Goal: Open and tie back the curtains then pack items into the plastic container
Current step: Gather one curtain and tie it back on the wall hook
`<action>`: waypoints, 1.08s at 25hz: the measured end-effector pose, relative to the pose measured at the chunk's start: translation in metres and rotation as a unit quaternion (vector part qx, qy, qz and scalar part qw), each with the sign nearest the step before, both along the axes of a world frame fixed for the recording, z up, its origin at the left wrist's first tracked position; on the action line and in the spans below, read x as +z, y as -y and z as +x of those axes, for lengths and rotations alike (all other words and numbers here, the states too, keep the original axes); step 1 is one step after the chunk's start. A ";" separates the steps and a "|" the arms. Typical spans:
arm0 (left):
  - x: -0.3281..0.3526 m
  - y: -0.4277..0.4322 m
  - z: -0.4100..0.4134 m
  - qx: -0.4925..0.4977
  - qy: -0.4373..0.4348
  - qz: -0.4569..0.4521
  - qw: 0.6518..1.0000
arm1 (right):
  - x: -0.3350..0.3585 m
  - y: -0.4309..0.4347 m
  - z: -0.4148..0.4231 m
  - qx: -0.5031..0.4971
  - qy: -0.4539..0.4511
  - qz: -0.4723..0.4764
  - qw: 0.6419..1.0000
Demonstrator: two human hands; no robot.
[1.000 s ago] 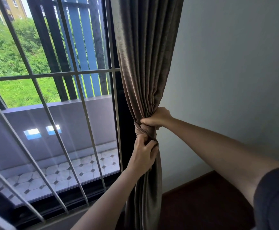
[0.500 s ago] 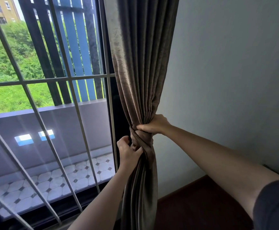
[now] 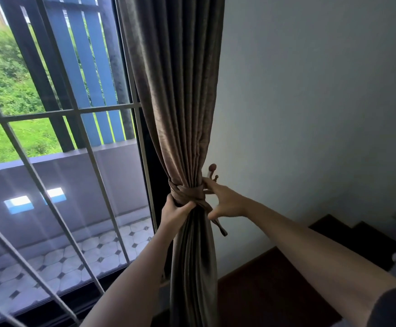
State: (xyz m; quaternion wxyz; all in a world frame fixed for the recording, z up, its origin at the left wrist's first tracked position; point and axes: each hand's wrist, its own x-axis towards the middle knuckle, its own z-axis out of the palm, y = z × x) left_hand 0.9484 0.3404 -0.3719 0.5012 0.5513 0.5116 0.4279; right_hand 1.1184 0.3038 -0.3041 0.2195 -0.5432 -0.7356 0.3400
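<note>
A brown curtain [image 3: 180, 114] hangs gathered beside the window's right frame. A matching fabric tie-back [image 3: 188, 193] wraps around it at mid height, one loose end dangling to the right. My left hand [image 3: 174, 213] grips the bunched curtain just below the tie on its left side. Fingers spread, my right hand [image 3: 225, 201] sits to the right of the tie, fingertips touching the band near a brown wall hook [image 3: 212, 172]. No plastic container is in view.
A window with white diagonal and horizontal bars [image 3: 79, 112] fills the left, a tiled balcony [image 3: 62, 256] beyond it. A pale wall [image 3: 310, 102] is on the right. Dark wooden furniture [image 3: 274, 279] stands low at the right.
My right hand has let go of the top of the tie and opened beside it, uncovering the wall hook. My left hand shifted to the curtain's left side under the tie.
</note>
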 end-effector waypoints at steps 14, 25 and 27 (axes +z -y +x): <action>0.020 0.002 0.001 0.047 -0.075 0.048 0.995 | -0.034 -0.011 0.005 -0.048 -0.060 0.154 0.985; 0.073 0.005 -0.004 0.018 -0.173 0.032 0.984 | -0.069 -0.014 -0.027 -0.100 -0.253 0.076 0.959; 0.075 0.002 -0.003 0.042 -0.193 0.042 0.979 | -0.069 -0.012 -0.033 -0.088 -0.254 0.075 0.960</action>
